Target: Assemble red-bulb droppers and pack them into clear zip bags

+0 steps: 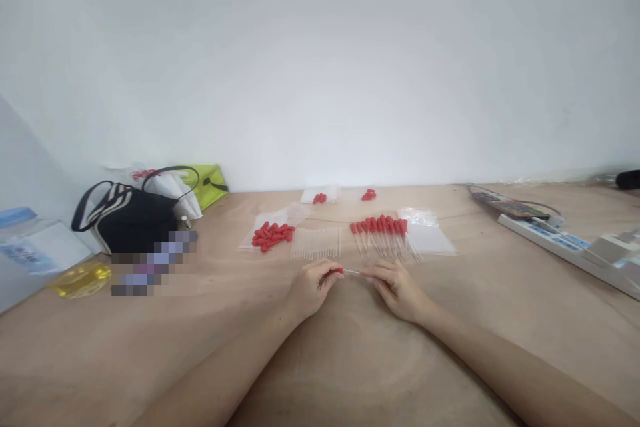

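Observation:
Pinched in my left hand (314, 285) is a red rubber bulb (338, 271). A thin clear dropper tube (352, 271) runs from the bulb to my right hand (397, 288), whose fingers close on its other end. Whether the tube sits inside the bulb is too small to tell. Just beyond my left hand lies a row of clear tubes (316, 243). A heap of loose red bulbs (273, 235) rests to its left on a clear plastic bag (247, 237). Beyond my right hand, several red-bulbed droppers (383, 230) lie side by side, bulbs pointing away from me.
Two small groups of red pieces (319, 198) (369, 195) lie near the wall. A plastic bag (435, 237) is right of the droppers. At far right are a power strip (545, 238) and a phone (515, 205); a black bag (135, 217) and yellow-liquid container (83, 279) stand left.

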Tool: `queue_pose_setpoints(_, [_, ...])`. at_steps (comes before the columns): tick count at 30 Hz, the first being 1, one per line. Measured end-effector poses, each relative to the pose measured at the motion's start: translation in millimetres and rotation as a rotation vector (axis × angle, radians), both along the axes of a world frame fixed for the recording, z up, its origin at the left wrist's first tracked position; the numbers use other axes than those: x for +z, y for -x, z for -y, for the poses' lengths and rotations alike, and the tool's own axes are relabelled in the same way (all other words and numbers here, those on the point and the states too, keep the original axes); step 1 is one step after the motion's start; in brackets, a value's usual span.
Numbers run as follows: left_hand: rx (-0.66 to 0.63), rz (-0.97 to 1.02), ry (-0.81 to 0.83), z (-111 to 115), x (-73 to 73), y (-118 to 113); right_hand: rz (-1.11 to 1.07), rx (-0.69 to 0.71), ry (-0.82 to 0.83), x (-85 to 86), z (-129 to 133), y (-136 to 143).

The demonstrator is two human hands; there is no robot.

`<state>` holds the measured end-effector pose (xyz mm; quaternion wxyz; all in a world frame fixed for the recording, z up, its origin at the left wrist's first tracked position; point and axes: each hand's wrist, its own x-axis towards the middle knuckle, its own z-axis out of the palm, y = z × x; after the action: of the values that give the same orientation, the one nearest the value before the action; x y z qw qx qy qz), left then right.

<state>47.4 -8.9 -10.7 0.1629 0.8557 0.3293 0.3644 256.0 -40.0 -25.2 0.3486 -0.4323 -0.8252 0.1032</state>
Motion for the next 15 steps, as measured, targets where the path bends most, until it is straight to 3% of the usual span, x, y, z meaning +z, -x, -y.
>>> queue_pose_setpoints(7, [-0.126,-0.095,-0.052,-0.3,-2.0,1.4,0.130,0.015,-0.051,2.2,-5.5,-7.9])
queue_pose_setpoints(15, [-0.105,-0.224,-0.071,2.9,1.1,1.9,0.263,-0.054,-0.183,7.5,0.2,-1.7])
